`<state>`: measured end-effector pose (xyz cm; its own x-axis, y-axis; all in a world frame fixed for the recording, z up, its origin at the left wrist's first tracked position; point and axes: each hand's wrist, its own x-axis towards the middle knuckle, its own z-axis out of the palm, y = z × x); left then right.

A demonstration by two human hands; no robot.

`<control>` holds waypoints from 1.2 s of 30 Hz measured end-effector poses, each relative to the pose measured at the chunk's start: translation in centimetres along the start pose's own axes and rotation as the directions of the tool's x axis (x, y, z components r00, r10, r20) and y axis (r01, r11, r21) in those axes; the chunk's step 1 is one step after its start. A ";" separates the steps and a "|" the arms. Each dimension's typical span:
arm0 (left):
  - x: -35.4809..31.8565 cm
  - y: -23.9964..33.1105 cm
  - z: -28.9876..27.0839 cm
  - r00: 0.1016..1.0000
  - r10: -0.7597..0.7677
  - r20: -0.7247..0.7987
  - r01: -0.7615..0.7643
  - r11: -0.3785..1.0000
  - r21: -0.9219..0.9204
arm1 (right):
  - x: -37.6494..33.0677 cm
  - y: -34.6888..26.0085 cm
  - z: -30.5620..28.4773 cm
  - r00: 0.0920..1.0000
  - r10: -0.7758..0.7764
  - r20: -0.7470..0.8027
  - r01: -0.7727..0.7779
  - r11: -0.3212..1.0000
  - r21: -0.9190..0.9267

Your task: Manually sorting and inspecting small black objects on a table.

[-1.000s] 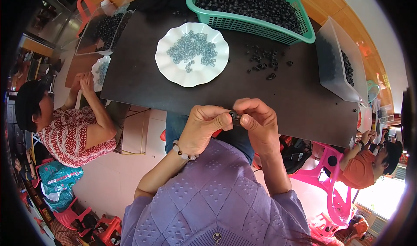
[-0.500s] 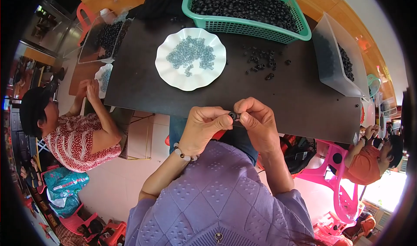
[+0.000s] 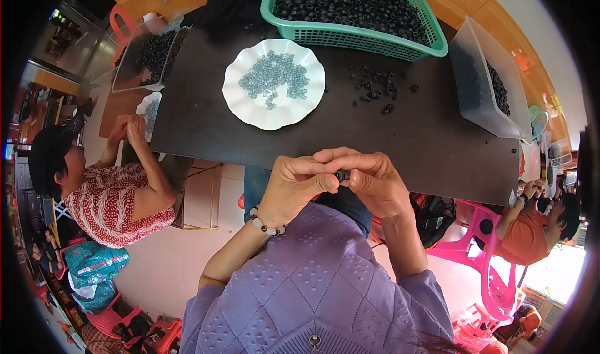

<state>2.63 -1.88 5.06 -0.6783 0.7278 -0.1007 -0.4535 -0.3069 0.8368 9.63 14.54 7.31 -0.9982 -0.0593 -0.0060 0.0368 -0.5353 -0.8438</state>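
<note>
Closer together than in the earlier frame, the hands in the head view now overlap: the right hand (image 3: 382, 188) has brought its forefinger across the fingertips of the left hand (image 3: 284, 191). Between the thumbs I catch a small black piece (image 3: 340, 175), so covered that its full shape escapes me. Both hands look to be pinching it with thumb and forefinger; how the other fingers press, I cannot tell. It shows near the front edge of the dark table (image 3: 425, 129), its height unclear to me. On the white scalloped plate (image 3: 272, 119), the clear bluish bits (image 3: 275, 75) are too small to separate. My picture's upper edge cuts off the green basket (image 3: 362, 44), and the plastic bin (image 3: 482, 107) has a cloudy wall that blurs its contents
</note>
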 end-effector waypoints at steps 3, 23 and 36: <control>-0.2 0.3 0.1 1.000 0.024 0.006 -0.025 0.998 0.052 | -0.1 -0.2 0.1 1.000 -0.002 0.009 0.003 1.000 -0.013; -0.8 1.1 0.8 1.000 -0.010 -0.025 0.013 0.996 0.092 | -0.9 1.6 0.7 0.996 -0.052 -0.067 0.062 0.987 0.151; -2.5 4.6 2.0 0.984 0.145 0.105 -0.176 0.882 0.436 | -2.4 -0.3 3.3 0.975 -0.218 -0.046 0.205 0.956 -0.209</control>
<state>3.40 -3.94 10.26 -0.6726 0.7358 0.0787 -0.0283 -0.1318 0.9909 12.15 12.09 9.36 -0.9832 0.0975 0.1541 -0.1787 -0.3477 -0.9204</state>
